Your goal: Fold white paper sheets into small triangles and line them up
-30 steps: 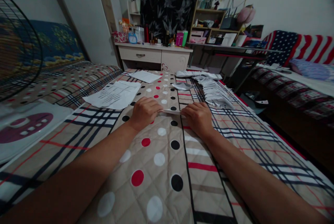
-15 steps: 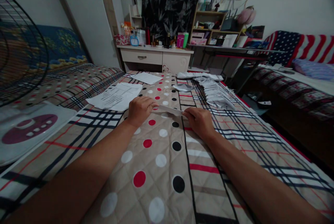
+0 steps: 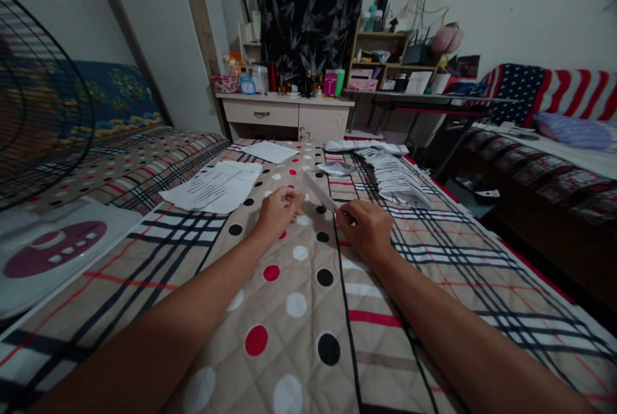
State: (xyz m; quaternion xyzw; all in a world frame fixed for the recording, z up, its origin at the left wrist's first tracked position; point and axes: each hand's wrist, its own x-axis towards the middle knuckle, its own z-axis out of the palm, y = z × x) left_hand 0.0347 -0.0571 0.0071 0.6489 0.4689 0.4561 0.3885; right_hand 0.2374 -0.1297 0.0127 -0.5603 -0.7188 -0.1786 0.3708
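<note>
A small white folded paper [image 3: 319,190] is tilted up off the quilted bedspread [image 3: 299,311], pinched at its near end by my right hand [image 3: 366,229]. My left hand [image 3: 278,209] hovers just left of it, fingers loosely curled, apparently not gripping the paper. A row of several similar folded white papers [image 3: 398,176] lies to the right on the bed, with one flat silvery piece [image 3: 337,168] beyond my hands.
Printed sheets [image 3: 212,186] and another sheet [image 3: 270,152] lie at the left. A fan grille [image 3: 38,105] and a plastic bag [image 3: 53,247] are at the far left. A dresser [image 3: 286,115], shelves and a second bed [image 3: 554,157] stand beyond.
The paper was pressed flat between both hands; now my left hand has let go and my right hand has lifted it, tilted upward.
</note>
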